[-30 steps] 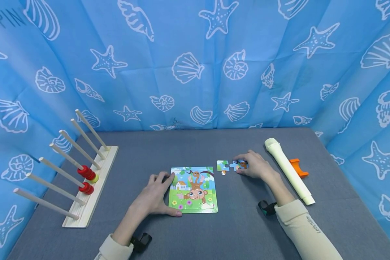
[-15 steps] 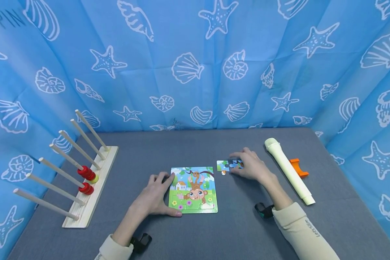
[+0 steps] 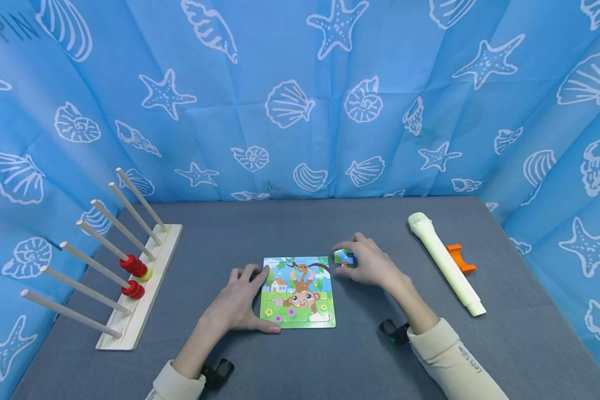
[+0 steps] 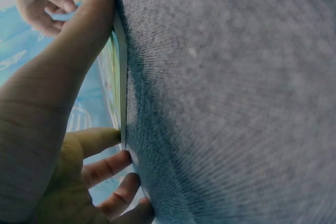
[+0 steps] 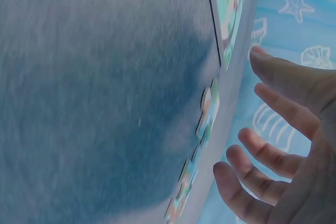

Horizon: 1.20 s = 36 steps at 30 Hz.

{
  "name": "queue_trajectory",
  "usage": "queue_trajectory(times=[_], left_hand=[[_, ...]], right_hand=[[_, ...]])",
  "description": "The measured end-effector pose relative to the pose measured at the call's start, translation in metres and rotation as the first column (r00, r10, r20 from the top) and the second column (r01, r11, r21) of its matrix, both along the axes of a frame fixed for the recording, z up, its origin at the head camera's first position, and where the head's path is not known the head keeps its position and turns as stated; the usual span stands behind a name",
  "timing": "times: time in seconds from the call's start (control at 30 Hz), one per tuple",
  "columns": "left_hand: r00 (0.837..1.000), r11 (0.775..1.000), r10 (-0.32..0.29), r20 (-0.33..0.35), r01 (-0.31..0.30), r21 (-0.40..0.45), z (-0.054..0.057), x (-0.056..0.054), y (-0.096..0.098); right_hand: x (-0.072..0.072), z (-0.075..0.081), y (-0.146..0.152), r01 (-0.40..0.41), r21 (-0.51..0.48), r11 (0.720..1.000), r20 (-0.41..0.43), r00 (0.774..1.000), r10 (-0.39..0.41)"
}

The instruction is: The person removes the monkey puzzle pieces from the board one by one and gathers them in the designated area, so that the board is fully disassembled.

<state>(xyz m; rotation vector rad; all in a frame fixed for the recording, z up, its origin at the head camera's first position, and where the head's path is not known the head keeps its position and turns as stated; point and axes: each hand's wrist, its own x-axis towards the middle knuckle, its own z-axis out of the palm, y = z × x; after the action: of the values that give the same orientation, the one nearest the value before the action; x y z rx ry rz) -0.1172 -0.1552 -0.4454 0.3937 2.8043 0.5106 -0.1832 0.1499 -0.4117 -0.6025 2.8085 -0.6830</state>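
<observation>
A square jigsaw puzzle (image 3: 297, 294) with a monkey picture lies flat on the table. My left hand (image 3: 237, 300) holds it at the left side, thumb at the near corner and index finger at the far left; the left wrist view shows the thumb (image 4: 92, 19) along the board's edge. To the puzzle's right, my right hand (image 3: 372, 265) hovers over loose puzzle pieces. One piece (image 3: 344, 256) shows between thumb and fingers; the other is hidden under the hand. In the right wrist view, the fingers are spread apart above the joined-looking pieces (image 5: 209, 111) and hold nothing.
At the left stands a wooden peg rack (image 3: 145, 300) with red and yellow rings on two pegs. A cream toy microphone (image 3: 445, 264) lies at the right, beside an orange curved block (image 3: 460, 259). A blue shell-patterned curtain (image 3: 300, 100) surrounds the grey table (image 3: 220, 233).
My right hand has moved left along the loose pieces, from the right one to over the left one. The left hand and the puzzle have stayed in place.
</observation>
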Motion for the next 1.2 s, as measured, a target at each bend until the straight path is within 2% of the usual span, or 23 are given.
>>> queue_trajectory(times=[0.43,0.77,1.2], left_hand=[[1.0,1.0,0.002,0.003,-0.002,0.001,0.0,0.0,0.0],[1.0,1.0,0.002,0.006,-0.002,-0.005,-0.001,0.0,0.0],[1.0,1.0,0.002,0.012,-0.002,-0.002,0.001,0.0,0.0]], right_hand=[[0.011,-0.005,-0.026,-0.058,0.001,0.998,0.036,0.998,0.058],[0.015,-0.011,-0.032,-0.113,-0.026,0.993,0.013,0.994,0.113],[0.019,-0.012,-0.042,-0.108,0.009,0.994,0.059,0.992,0.108]])
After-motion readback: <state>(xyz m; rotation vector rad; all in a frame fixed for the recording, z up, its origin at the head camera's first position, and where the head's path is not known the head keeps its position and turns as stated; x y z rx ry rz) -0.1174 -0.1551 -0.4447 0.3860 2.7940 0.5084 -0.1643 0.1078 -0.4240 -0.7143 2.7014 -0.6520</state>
